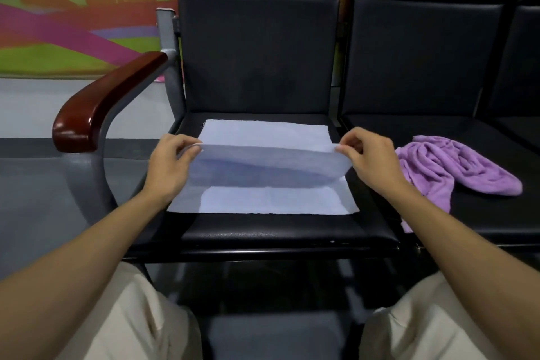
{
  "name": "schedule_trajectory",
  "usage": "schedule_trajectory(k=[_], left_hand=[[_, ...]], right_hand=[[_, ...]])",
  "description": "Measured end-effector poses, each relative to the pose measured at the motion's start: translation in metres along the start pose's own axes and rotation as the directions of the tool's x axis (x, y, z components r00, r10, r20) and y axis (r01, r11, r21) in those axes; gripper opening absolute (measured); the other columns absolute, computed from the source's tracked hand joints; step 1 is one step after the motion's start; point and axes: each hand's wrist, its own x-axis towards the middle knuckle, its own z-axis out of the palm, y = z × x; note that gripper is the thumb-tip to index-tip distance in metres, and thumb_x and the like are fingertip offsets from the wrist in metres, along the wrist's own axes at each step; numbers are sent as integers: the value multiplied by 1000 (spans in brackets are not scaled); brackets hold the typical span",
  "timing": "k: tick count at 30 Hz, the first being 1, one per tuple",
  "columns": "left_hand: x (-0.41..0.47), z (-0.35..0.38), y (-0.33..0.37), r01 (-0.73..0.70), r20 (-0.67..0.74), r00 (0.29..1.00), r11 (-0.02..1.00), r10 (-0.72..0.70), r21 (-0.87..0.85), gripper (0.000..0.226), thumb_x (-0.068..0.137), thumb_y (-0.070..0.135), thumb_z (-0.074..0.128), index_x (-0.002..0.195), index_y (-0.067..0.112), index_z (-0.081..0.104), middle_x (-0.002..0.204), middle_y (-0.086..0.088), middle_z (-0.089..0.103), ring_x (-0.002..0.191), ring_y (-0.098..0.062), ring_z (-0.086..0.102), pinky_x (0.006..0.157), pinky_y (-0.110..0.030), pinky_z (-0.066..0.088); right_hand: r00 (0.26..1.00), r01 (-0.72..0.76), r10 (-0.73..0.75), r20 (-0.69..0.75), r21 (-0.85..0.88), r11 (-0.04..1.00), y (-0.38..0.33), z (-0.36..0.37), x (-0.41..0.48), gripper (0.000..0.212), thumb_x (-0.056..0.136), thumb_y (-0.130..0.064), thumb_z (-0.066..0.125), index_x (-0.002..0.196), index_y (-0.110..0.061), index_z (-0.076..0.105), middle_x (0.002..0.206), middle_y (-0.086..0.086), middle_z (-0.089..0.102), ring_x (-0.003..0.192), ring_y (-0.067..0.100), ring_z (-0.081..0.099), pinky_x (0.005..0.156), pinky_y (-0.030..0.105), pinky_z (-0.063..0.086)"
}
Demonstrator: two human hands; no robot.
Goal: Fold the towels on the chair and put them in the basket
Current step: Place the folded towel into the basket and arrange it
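Your left hand [169, 161] and right hand [371, 158] each pinch a corner of the smooth pale blue towel [263, 134] on the chair seat [263, 231] at twelve o'clock. A crumpled purple towel [455, 166] lies at three o'clock.

A row of black padded seats stands before a painted wall. The nearest chair [260, 52], its leather-look back stitched in panels, carries a glossy reddish-brown wooden armrest [111, 102] on a grey metal frame [168, 38] at its left side. A second seat [423, 61] joins it on the right, and part of a third seat [526, 52] shows at the picture's edge. Behind the armrest a bright mural [73, 9] shows orange towers, a pink band and green ground. The floor [35, 184] is grey, paler near the wall. Soft light glints on the armrest's front end.
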Motion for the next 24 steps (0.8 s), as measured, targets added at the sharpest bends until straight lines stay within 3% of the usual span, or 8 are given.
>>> schedule_trajectory(k=[3,6,8,11,16,20,22,24], left_hand=[[-5,-6,-1,10,131,991,1000,-7,-20,7,92,8,61,95,8,68,92,1,57,79,-6,51,71,-8,36],[-13,-17,-20,-61,405,914,991,6,122,8,89,13,65,85,20,67,91,4,60,85,-6,56,80,-26,40],[-17,-25,-29,-125,556,831,963,-30,239,13,86,22,70,79,31,67,91,10,60,89,-5,56,89,-33,43],[-23,-29,-31,-158,693,719,958,-55,241,21,84,20,73,78,38,64,94,9,59,94,-5,54,84,-11,39],[-26,-25,-30,-165,678,735,963,-23,212,22,83,21,74,78,39,63,93,4,60,91,-7,56,76,-10,38],[-23,-17,-21,-115,525,851,979,9,169,18,87,17,69,75,29,63,84,3,64,78,-6,58,68,-13,39],[-19,-13,-14,-134,358,930,983,81,124,12,87,11,69,80,20,66,82,4,60,75,-4,55,68,-7,38],[-17,-12,-7,-168,209,967,982,146,91,5,86,6,69,86,11,69,81,1,57,73,-6,53,68,-2,36]], right_hand=[[983,127,-129,128,19,992,-3,-11,-5,6,87,-24,71,85,-21,66,79,-12,63,74,8,59,68,27,47],[822,225,-149,549,-73,972,5,-11,-20,10,85,-21,72,78,-23,65,75,-12,63,70,2,57,67,22,43],[731,230,-92,676,-118,966,13,-6,-26,15,82,-17,71,73,-27,64,76,-10,65,71,3,58,68,25,47],[715,227,-72,695,-135,965,16,0,-31,11,81,-29,73,77,-29,63,84,-8,62,80,6,58,78,31,51],[694,185,-35,720,-131,974,14,1,-36,27,75,-36,81,90,-28,60,94,-5,55,86,7,52,80,25,46],[802,160,17,598,-243,957,14,-1,-28,14,84,-32,72,79,-31,59,84,-11,60,79,12,56,75,33,50],[954,85,-23,300,-195,977,11,-6,-21,11,84,-28,72,79,-27,62,80,-9,63,77,17,59,72,35,51],[995,98,-99,-9,-84,992,4,-14,-17,6,83,-21,74,82,-18,69,79,-3,64,71,16,59,69,32,49]])
